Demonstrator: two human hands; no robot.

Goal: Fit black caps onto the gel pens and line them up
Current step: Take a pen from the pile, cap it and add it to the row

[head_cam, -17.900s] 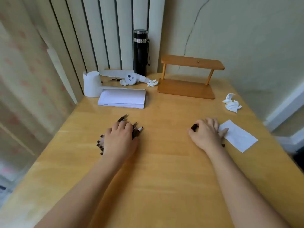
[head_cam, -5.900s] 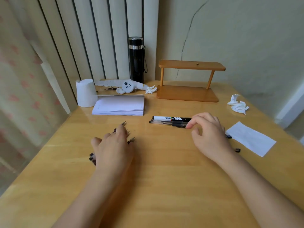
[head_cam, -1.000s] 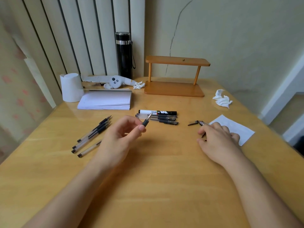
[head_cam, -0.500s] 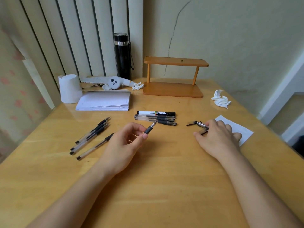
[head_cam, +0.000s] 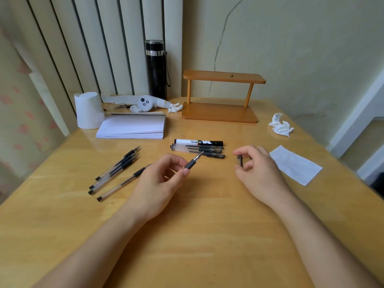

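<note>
Two tight grips: left hand on pen, right hand on cap, capped pens beyond.

The table was honey-yellow wood with a fine grain. The raised gel pen had a black grip and a silvery tip; the cap was black. The loose gel pens had clear barrels, black grips and black end plugs. The marker was white with one black end. The flask was black with a silver band, the notepad white with faint ruled lines, the curtain pale with pink blotches.
</note>
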